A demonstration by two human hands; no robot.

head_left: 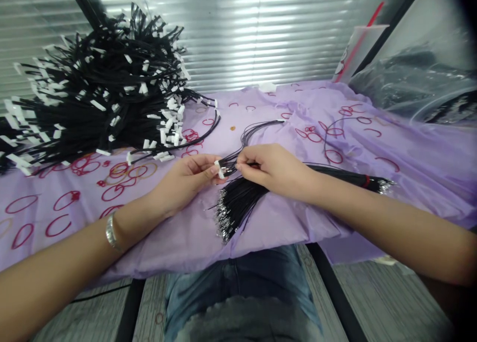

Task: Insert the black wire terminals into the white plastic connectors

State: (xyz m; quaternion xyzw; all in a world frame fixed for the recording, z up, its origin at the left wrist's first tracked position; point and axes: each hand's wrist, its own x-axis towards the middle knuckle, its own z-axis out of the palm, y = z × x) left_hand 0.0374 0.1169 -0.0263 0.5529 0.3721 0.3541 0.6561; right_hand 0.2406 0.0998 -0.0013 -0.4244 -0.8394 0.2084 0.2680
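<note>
My left hand (186, 180) pinches a small white connector (219, 169) between thumb and fingers. My right hand (274, 168) meets it from the right, fingertips closed on thin black wires (261, 128) that run into the connector and trail off toward the back. Under my right hand lies a loose bundle of black wires (238, 203) with metal-tipped ends fanned out near the table's front edge. The bundle is tied with a red band (367, 181) at its right end.
A big heap of finished black wire sets with white connectors (100, 94) fills the back left. A purple cloth with red rings (74, 203) covers the table. A clear plastic bag (417, 89) and a white cup with a red straw (359, 46) stand at the back right.
</note>
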